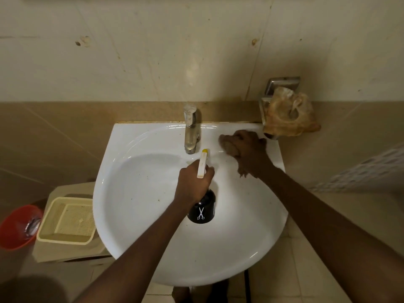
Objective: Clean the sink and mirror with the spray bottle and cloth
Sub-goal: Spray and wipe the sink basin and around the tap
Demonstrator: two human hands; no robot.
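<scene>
Brown cloth (229, 147) under right hand (249, 149); spray bottle (202, 206) in left hand (193, 182).

You have one white sink (135, 215) in front of you, with one metal tap (190, 130) at its back edge. Over it you have two hands: the left hand (193, 183) grips one black spray bottle (202, 208), and the right hand (249, 150) presses one brown cloth (229, 146). One crumpled bag (288, 114) sits on one wall holder (279, 84). Beside the sink stand one cream basket (65, 221) and one red bucket (15, 226).
</scene>
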